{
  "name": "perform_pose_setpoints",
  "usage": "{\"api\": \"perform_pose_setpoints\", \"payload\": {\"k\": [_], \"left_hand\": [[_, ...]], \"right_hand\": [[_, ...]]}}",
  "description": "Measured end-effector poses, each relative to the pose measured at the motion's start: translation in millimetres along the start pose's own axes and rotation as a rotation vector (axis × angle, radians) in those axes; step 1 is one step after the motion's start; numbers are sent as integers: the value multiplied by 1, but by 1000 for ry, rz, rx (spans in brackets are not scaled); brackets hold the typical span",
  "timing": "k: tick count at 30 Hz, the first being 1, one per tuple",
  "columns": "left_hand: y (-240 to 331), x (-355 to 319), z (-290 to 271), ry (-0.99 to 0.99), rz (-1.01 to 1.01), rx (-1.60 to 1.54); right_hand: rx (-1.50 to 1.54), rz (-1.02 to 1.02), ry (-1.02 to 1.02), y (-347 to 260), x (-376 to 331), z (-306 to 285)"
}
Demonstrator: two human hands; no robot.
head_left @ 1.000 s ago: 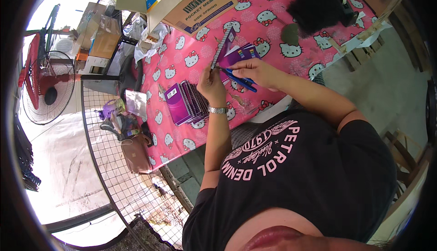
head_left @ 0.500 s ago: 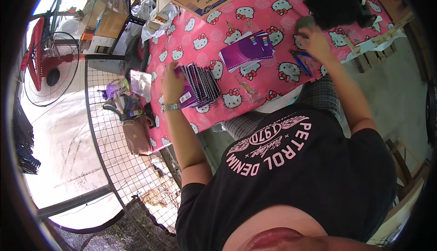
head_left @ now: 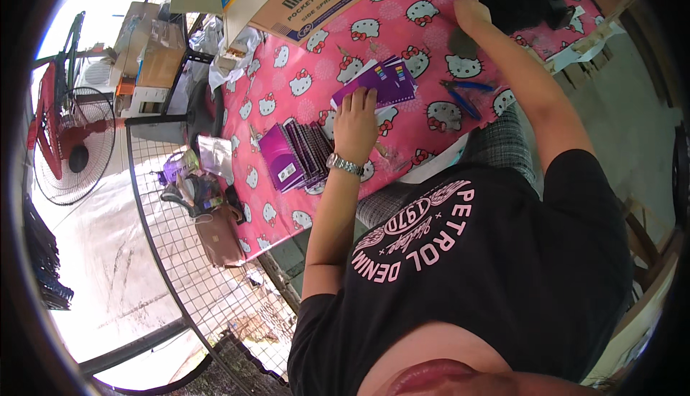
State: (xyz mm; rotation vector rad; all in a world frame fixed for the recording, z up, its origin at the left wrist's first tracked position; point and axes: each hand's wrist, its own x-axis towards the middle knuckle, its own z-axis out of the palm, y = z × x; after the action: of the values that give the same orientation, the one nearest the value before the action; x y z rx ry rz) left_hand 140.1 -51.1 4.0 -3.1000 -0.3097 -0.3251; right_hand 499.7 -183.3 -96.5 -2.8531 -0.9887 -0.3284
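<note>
My left hand, with a metal watch at the wrist, lies with outstretched fingers on the near edge of a small fanned stack of purple notebook covers and pages. To its left, a row of purple spiral notebooks leans over on the table, black coils upward. My right hand is at the left edge of a heap of fine black coils. Its fingers are drawn together; what is between them is too small to make out. Blue-handled pliers lie spread near the table's front edge.
The table has a pink patterned cover. An open cardboard box stands at the back. A tape dispenser sits beside the coils, a dark flat piece below my right hand. A fan and wire mesh are at left.
My left hand has gone from the notebook row rightward onto the purple stack. My right hand has moved up and away from the dark flat piece to the black coils.
</note>
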Motion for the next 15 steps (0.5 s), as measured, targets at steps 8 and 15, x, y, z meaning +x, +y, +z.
{"api": "perform_pose_setpoints", "payload": {"k": [8,15], "left_hand": [[-30,18,-41,-204,-139,-126],[-17,33,-26,70,12,-22]], "right_hand": [[-15,-33,-21,21,4,4],[35,1,42,11,7,4]]}}
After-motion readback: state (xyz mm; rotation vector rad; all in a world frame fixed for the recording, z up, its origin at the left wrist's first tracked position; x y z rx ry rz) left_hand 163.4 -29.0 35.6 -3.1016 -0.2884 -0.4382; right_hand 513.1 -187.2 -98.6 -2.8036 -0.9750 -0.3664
